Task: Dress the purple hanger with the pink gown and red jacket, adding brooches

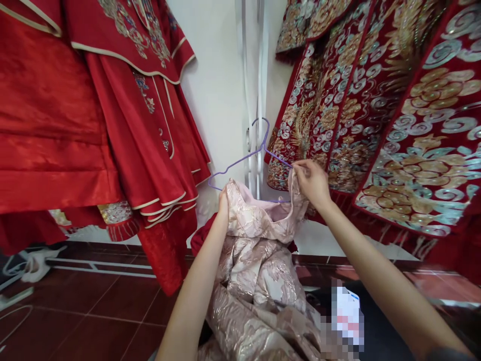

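A pale pink dress (259, 271) with a metallic floral pattern hangs down in front of me, its lower part spreading toward the bottom edge. A purple wire hanger (264, 143) reaches into its neckline, hook upward; the left end of the hanger sticks out free of the dress. My right hand (312, 181) pinches the right shoulder strap beside the hanger's right arm. At the left shoulder, my left hand (223, 203) is closed on the bodice edge, its fingers mostly hidden behind the fabric.
Red garments with cream piping (146, 125) hang at the left. Heavily embroidered red garments (376, 115) hang at the right. White upright poles (260, 60) stand against the wall. White shoes (35, 265) and a low white rail (101, 265) are near the tiled floor (97, 311).
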Tool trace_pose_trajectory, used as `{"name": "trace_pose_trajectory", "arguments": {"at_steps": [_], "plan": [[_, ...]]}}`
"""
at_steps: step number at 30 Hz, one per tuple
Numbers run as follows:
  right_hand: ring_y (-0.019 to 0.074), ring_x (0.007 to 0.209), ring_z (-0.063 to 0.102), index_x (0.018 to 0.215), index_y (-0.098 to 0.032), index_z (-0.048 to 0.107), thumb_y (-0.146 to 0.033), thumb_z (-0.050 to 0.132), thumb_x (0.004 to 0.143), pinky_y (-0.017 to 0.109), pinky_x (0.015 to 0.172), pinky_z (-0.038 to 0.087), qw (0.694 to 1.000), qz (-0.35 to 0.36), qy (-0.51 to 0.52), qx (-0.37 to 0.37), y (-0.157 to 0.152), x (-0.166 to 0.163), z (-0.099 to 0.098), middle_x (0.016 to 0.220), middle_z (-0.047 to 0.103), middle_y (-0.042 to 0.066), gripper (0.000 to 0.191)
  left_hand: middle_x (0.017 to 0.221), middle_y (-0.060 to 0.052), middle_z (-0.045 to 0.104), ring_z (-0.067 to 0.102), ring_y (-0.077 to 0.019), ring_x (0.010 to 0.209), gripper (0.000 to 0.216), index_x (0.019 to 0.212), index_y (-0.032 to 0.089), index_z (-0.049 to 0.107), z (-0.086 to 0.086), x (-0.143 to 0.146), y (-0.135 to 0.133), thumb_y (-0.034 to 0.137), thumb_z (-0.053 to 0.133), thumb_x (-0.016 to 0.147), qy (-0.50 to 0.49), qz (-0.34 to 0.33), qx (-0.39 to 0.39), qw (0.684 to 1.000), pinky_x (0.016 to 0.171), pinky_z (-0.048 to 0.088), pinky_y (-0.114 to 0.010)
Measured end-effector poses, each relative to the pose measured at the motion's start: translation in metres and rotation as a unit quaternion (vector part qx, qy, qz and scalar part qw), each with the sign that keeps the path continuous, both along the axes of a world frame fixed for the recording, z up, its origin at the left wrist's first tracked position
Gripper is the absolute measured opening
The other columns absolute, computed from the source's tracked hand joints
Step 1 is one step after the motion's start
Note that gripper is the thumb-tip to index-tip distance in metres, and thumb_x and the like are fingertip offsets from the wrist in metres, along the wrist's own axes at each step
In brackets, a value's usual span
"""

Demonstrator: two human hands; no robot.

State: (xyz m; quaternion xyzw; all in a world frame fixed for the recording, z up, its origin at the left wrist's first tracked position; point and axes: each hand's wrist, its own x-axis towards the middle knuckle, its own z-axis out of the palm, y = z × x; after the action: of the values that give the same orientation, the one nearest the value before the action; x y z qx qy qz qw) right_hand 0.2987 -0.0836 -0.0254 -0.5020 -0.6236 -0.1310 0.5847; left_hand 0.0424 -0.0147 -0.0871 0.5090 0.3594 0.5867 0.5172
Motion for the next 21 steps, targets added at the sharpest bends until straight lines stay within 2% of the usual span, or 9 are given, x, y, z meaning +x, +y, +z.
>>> {"name": "trace_pose_trajectory", "arguments": {"at_steps": [3,6,8,10,12,16,18,21], "plan": [[0.0259,0.083,0.062,0.104,-0.020,0.060,-0.034,0.044,0.092,0.038,0.079,0.044,0.996,-0.036,-0.065,-0.053,0.008,0.002,-0.014,0.091,0.069,0.011,0.025,0.071,-0.001,0.064,0.064,-0.0169,0.077,0.029,0.092,0.016,0.064,0.007,0.000,-0.006,0.042,0.054,0.086,-0.045,0.047,0.005,0.998,0.076,0.048,-0.028],[0.0280,0.086,0.062,0.104,-0.020,0.059,-0.037,0.041,0.093,0.040,0.080,0.043,0.991,-0.052,-0.116,-0.050,0.007,0.011,-0.020,0.094,0.069,0.012,0.028,0.071,-0.001,0.066,0.064,-0.0164,0.074,0.025,0.084,0.016,0.066,0.023,-0.010,-0.013,0.040,0.067,0.076,-0.057,0.022,0.019,0.998,0.073,0.048,-0.027],[0.0279,0.087,0.063,0.108,-0.019,0.057,-0.040,0.041,0.093,0.039,0.079,0.044,0.991,-0.035,-0.125,-0.045,0.004,0.018,-0.017,0.096,0.069,0.012,0.030,0.077,-0.002,0.069,0.063,-0.0157,0.075,0.027,0.083,0.017,0.068,0.035,-0.027,-0.016,0.040,0.073,0.070,-0.032,-0.029,0.038,0.998,0.073,0.048,-0.026],[0.0275,0.087,0.064,0.112,-0.019,0.056,-0.041,0.040,0.094,0.038,0.078,0.045,0.991,-0.024,-0.121,-0.041,0.001,0.024,-0.012,0.096,0.069,0.011,0.032,0.085,-0.003,0.071,0.063,-0.0155,0.077,0.033,0.088,0.018,0.070,0.043,-0.054,-0.019,0.042,0.076,0.066,0.040,-0.057,0.041,0.997,0.072,0.046,-0.025],[0.0270,0.086,0.064,0.114,-0.021,0.055,-0.041,0.040,0.094,0.038,0.077,0.045,0.992,-0.017,-0.115,-0.039,-0.003,0.028,-0.006,0.097,0.069,0.010,0.032,0.089,-0.005,0.071,0.062,-0.0165,0.080,0.041,0.091,0.016,0.071,0.047,-0.087,-0.021,0.049,0.075,0.065,0.114,-0.027,0.068,0.991,0.073,0.046,-0.026],[0.0277,0.087,0.065,0.115,-0.023,0.056,-0.042,0.041,0.094,0.037,0.076,0.046,0.993,-0.003,-0.112,-0.048,-0.005,0.035,0.003,0.098,0.069,0.009,0.031,0.074,-0.005,0.069,0.058,-0.0170,0.071,0.049,0.078,0.011,0.070,0.048,-0.143,-0.024,0.059,0.070,0.065,0.315,0.083,0.133,0.936,0.068,0.044,-0.026],[0.0281,0.085,0.065,0.114,-0.024,0.057,-0.043,0.043,0.093,0.037,0.075,0.046,0.992,0.002,-0.110,-0.054,-0.005,0.037,0.004,0.096,0.070,0.009,0.031,0.071,-0.005,0.069,0.058,-0.0167,0.067,0.050,0.077,0.011,0.071,0.049,-0.155,-0.023,0.060,0.063,0.071,0.386,0.106,0.164,0.901,0.064,0.043,-0.026],[0.0280,0.083,0.066,0.113,-0.025,0.057,-0.043,0.043,0.093,0.036,0.073,0.046,0.992,0.006,-0.109,-0.063,-0.006,0.038,0.007,0.093,0.070,0.008,0.031,0.078,-0.007,0.073,0.061,-0.0185,0.070,0.050,0.083,0.012,0.073,0.047,-0.158,-0.017,0.058,0.057,0.076,0.445,0.131,0.203,0.862,0.065,0.044,-0.026]]}}
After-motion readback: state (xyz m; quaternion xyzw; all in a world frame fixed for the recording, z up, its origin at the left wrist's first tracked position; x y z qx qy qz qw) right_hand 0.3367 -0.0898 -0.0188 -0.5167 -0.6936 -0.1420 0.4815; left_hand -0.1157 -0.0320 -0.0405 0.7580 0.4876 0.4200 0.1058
